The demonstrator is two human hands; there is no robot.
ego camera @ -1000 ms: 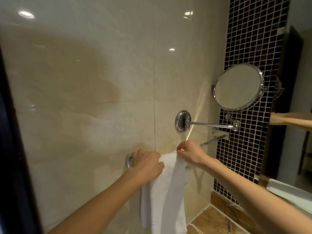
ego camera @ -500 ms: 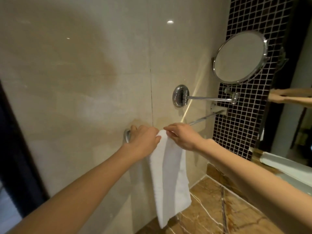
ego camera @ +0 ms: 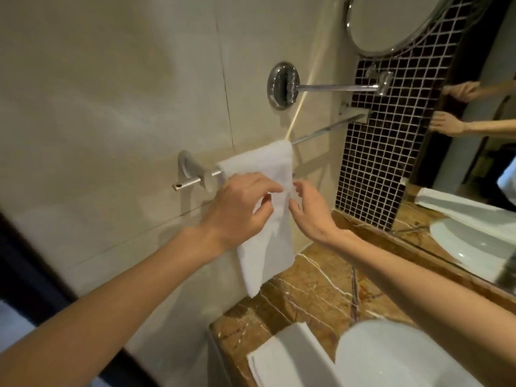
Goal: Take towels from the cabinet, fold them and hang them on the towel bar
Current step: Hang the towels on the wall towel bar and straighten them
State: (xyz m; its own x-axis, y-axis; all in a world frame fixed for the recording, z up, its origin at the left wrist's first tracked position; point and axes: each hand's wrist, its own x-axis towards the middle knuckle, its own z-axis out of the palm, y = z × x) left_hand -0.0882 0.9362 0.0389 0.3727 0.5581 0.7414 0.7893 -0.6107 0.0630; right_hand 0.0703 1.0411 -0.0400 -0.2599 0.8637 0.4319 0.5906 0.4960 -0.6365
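Towel (ego camera: 265,247): hanging over towel bar (ego camera: 321,132), toward its left end.
Left hand (ego camera: 240,210): lying curled on towel's front; grip cannot be told.
Right hand (ego camera: 312,213): touching towel's right edge, fingers spread.

- Your white hand towel (ego camera: 269,166), folded to a narrow strip, hangs draped over the bar. It is right behind your left hand (ego camera: 240,210), and its edge is just beside your right hand (ego camera: 312,213).
- The chrome towel bar (ego camera: 321,133) runs along the wall just above both hands.
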